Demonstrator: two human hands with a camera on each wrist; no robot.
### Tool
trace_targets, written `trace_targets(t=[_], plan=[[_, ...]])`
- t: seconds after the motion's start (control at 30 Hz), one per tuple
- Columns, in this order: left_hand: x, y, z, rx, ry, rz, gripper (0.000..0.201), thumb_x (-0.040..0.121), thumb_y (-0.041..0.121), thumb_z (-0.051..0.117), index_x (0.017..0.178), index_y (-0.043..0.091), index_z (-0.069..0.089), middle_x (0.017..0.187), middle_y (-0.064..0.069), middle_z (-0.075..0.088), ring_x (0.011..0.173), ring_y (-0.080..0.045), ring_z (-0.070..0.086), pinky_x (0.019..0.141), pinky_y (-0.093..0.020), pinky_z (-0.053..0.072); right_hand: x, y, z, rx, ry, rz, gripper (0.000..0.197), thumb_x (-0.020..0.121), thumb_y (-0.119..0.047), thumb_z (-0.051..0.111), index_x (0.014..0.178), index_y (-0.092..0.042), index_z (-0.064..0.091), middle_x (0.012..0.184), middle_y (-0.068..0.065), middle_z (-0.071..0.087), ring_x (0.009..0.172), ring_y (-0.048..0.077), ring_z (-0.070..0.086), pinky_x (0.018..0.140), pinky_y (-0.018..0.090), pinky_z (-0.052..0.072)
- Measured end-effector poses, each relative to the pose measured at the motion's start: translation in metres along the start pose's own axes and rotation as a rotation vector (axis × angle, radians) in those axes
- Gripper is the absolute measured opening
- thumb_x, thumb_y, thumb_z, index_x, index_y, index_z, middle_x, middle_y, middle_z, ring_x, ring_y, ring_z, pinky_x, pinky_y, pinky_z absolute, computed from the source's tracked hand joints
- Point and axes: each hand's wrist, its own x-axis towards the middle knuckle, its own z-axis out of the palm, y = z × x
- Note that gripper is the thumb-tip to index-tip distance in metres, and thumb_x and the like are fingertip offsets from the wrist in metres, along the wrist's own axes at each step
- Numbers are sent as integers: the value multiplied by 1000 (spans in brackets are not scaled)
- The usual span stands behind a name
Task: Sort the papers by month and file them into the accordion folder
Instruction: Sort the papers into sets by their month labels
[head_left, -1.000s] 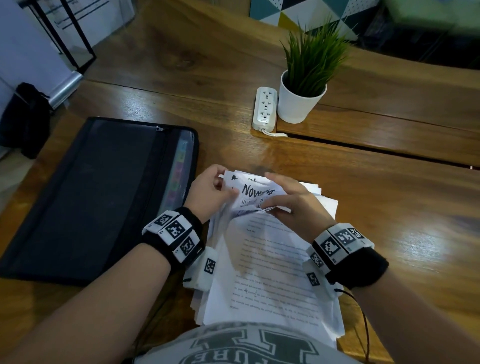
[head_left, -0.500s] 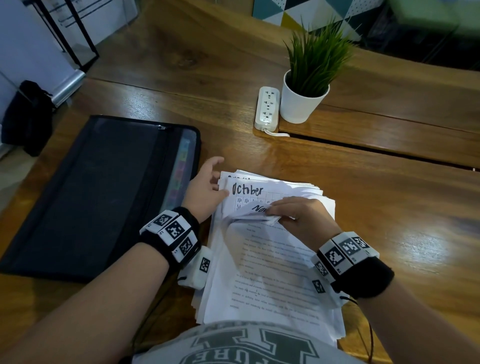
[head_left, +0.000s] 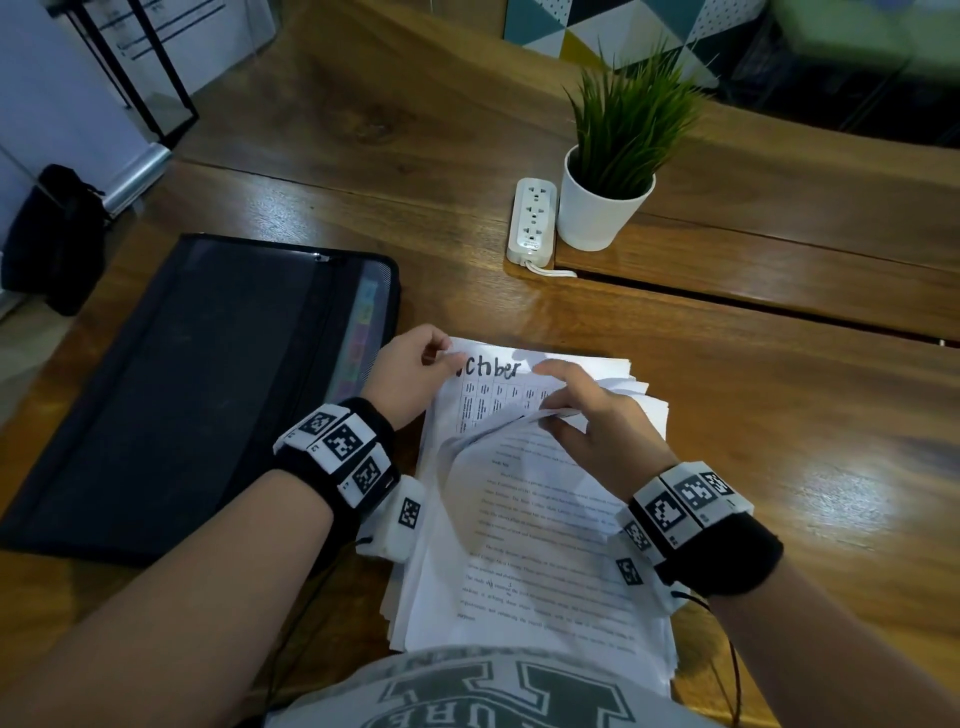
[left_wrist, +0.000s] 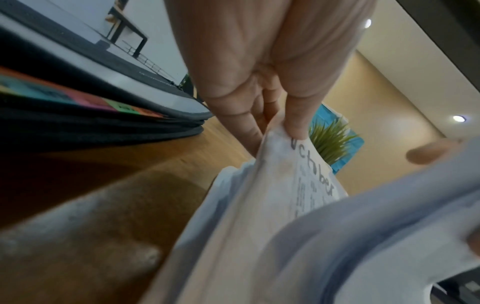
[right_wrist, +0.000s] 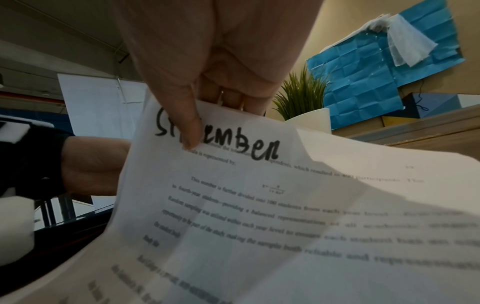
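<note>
Handwriting in black marker reads "October" on the sheet (head_left: 498, 387) my left hand (head_left: 410, 376) pinches at its top corner — thumb over, fingers under. My right hand (head_left: 587, 415) curls back thin white pages, thumb pressed on one marked "September" (right_wrist: 259, 185). Both belong to the paper stack (head_left: 535, 571) on the glossy wooden table (head_left: 753, 441). The black mesh accordion folder (head_left: 197, 389) lies just left — coloured tabs showing.

Folder (head_left: 171, 384) lies left of papers (head_left: 524, 561); power strip (head_left: 532, 218) and, apparently touching, plant pot (head_left: 602, 213) behind.
</note>
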Motion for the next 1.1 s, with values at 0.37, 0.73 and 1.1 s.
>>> trace_targets(t=[0.37, 0.73, 1.1], plan=[[-14, -4, -12, -189, -195, -208, 10, 85, 7, 66, 94, 6, 71, 96, -8, 73, 90, -20, 69, 80, -31, 57, 12, 17, 7, -80, 52, -234, 6, 74, -6, 70, 78, -10, 72, 129, 18, 54, 120, 34, 49, 100, 39, 38], [-12, 1, -7, -347, -69, -293, 18, 91, 5, 58, 105, -1, 67, 104, -14, 70, 95, -26, 67, 80, -36, 56, 5, 8, -2, -3, 56, -308, 18, 76, -2, 65, 92, -8, 71, 85, 3, 70, 76, 19, 67, 66, 32, 56], [-18, 8, -10, -387, -195, -193, 20, 76, -1, 71, 95, 6, 72, 98, -9, 73, 95, -22, 69, 85, -34, 56, 17, 16, 7, -103, 38, -305, 12, 71, -4, 74, 81, -11, 73, 116, 15, 61, 114, 32, 53, 96, 39, 41]])
